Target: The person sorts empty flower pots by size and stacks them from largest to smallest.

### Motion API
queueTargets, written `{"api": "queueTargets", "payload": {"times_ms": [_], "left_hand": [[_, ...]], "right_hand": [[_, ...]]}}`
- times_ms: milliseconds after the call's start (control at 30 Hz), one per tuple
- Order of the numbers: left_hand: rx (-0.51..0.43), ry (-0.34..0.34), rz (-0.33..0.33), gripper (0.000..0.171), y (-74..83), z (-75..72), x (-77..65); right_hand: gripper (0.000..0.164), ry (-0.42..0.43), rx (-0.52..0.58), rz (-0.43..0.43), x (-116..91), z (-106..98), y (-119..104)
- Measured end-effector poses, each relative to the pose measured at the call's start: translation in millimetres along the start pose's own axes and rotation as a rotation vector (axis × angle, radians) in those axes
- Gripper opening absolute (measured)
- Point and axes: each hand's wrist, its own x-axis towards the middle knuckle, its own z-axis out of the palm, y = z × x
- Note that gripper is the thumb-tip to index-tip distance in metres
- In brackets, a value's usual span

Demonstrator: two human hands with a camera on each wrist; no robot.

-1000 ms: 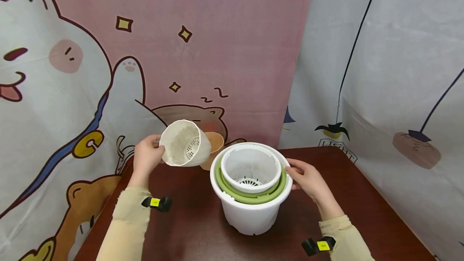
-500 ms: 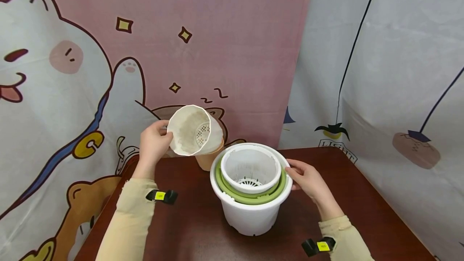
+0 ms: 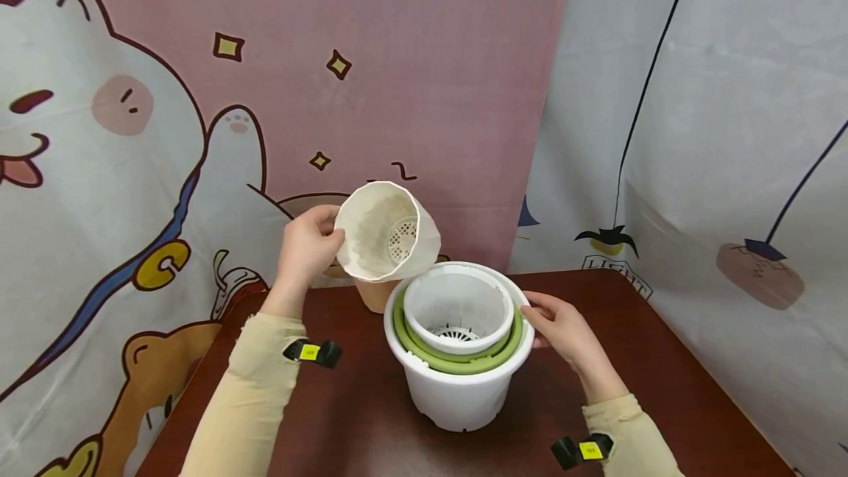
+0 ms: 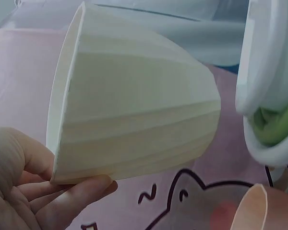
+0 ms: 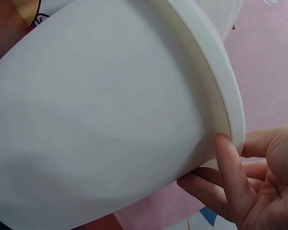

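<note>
My left hand (image 3: 308,245) pinches the rim of a cream flowerpot (image 4: 139,100), faceted outside and with a holed bottom. The pot is tilted in the air, its mouth toward the head camera, up and left of a stack of nested pots. That stack has a large white flowerpot (image 3: 457,396) outside, a green pot (image 3: 457,364) within it, and a smaller white pot (image 3: 457,293) with a slotted bottom innermost. At the stack's right side my right hand (image 3: 559,326) grips the large white pot's rim, thumb and fingers on either side of it in the right wrist view.
Behind the cream pot an orange-brown pot (image 3: 374,294) stands on the dark red-brown table (image 3: 351,389), partly hidden. A printed cloth (image 3: 430,94) hangs behind the table, and another grey-white cloth (image 3: 729,168) hangs along the right.
Held in my left hand, the cream pot has moved up and to the right, over the orange-brown pot and closer to the stack. My right hand and the stack stay put.
</note>
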Motion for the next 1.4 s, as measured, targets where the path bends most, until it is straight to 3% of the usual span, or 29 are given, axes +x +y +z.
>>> {"api": "queueTargets", "payload": {"times_ms": [467, 933, 1067, 1400], "left_hand": [[-0.076, -0.13, 0.079, 0.026, 24.4, 23.6, -7.3], [-0.014, -0.239, 0.108, 0.026, 32.0, 48.4, -11.7], [0.039, -0.252, 0.151, 0.026, 34.0, 54.4, -12.7], [0.099, -0.291, 0.174, 0.027, 34.8, 68.3, -14.6]], "right_hand": [[0.053, -0.006, 0.014, -0.014, 1, 0, 2], [0.052, -0.008, 0.013, -0.01, 2, 0, 2], [0.052, -0.007, 0.012, -0.009, 2, 0, 2], [0.052, -0.002, 0.019, -0.002, 2, 0, 2]]}}
